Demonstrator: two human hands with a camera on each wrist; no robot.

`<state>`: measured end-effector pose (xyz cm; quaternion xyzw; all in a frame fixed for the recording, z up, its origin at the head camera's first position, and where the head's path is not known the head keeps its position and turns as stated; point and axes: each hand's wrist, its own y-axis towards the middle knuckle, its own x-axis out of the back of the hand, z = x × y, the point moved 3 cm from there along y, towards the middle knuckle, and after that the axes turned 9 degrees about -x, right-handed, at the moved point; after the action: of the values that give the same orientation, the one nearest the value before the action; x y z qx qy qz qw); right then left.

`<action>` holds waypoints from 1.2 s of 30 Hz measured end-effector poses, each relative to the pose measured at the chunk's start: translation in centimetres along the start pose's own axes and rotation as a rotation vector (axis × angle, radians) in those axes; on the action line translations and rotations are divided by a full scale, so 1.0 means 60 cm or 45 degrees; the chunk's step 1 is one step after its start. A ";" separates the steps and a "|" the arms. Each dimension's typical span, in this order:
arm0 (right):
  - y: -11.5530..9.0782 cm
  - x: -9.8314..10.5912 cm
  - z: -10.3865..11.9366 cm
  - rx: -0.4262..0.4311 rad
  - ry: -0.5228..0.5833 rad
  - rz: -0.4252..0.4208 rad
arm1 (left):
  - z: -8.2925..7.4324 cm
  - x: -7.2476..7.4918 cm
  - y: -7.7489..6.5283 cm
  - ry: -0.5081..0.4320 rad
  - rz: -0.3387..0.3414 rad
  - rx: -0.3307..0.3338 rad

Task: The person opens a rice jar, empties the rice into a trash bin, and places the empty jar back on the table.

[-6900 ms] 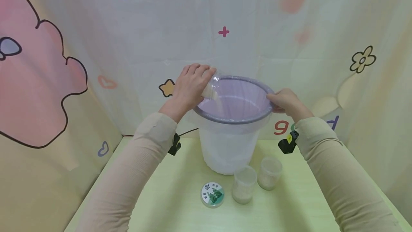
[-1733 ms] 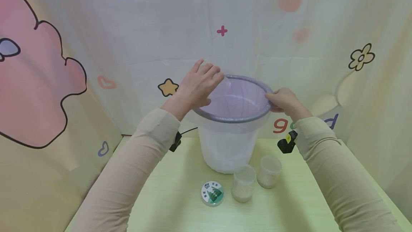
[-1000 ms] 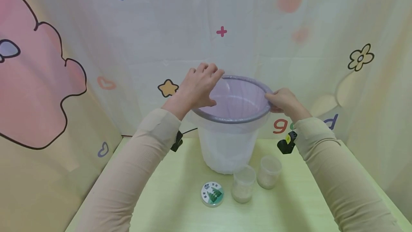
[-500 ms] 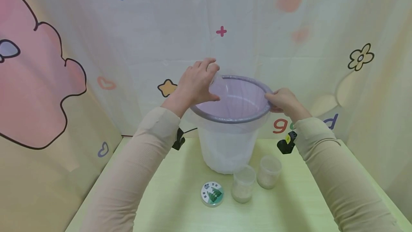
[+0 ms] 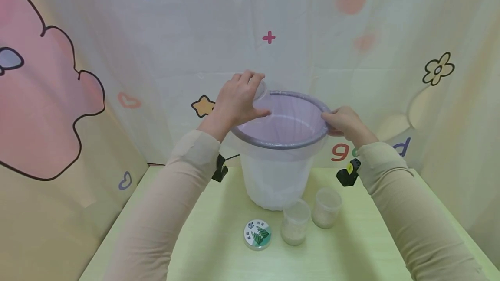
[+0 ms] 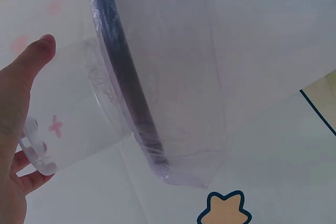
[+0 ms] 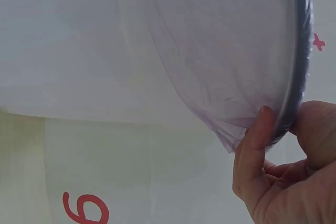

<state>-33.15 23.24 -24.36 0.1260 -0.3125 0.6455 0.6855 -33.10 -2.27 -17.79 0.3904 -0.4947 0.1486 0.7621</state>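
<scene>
A white trash can (image 5: 275, 181) with a grey rim stands on the table, lined with a thin purplish bag (image 5: 297, 116) folded over the rim. At its left rim, my left hand (image 5: 238, 101) holds a clear plastic jar (image 6: 73, 108) tilted, mouth toward the can. The fingers are curled at the jar's base and the thumb (image 6: 42, 51) stretches along its side. My right hand (image 5: 345, 122) pinches the right side of the rim and the bag, as the right wrist view shows closely.
Two translucent jars (image 5: 295, 224) with pale contents low inside stand in front of the can, one behind the other's right. Left of them lies a round lid (image 5: 258, 233) with green leaves printed on it. A printed curtain (image 5: 187, 34) hangs behind.
Pale contents showed in the left hand's jar earlier; now it looks see-through. The left hand has turned the jar, its thumb swinging out to the right. The right hand stays at the rim.
</scene>
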 end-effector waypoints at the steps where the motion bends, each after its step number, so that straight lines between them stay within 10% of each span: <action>1: 0.000 0.000 0.000 0.000 0.002 0.000 | 0.000 -0.001 0.001 -0.005 0.001 0.008; 36: -0.001 0.001 -0.003 -0.002 -0.006 0.005 | 0.009 -0.026 0.005 -0.320 0.129 0.334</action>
<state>-33.06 23.39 -24.46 0.1266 -0.3149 0.6462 0.6836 -34.34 -2.27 -18.89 0.4765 -0.5815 0.2001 0.6283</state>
